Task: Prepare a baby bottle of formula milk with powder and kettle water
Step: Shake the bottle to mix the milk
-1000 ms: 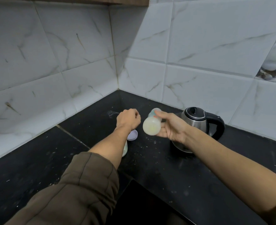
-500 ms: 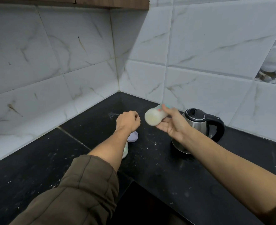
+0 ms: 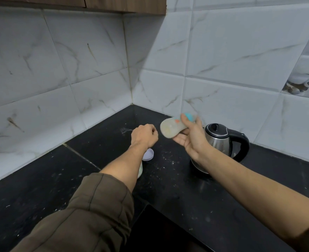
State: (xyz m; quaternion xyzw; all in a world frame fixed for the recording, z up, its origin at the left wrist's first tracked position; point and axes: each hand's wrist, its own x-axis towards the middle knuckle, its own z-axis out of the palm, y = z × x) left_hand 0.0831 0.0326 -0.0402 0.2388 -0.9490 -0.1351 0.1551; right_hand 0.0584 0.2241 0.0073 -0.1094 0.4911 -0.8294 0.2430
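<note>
Now gripping the baby bottle [image 3: 171,127] in the right hand [image 3: 191,139], fingers wrapped round its neck end, tipped sideways above the counter [image 3: 168,180] beside the kettle [image 3: 221,142]. Holding the left hand [image 3: 143,136] fisted, forearm outstretched, over the lilac lid [image 3: 148,155].

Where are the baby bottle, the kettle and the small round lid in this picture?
baby bottle [image 3: 169,128], head view, on its milky body near the base.
kettle [image 3: 218,142], head view, on its shiny steel side.
lid [image 3: 148,155], head view, on its pale round face.
</note>
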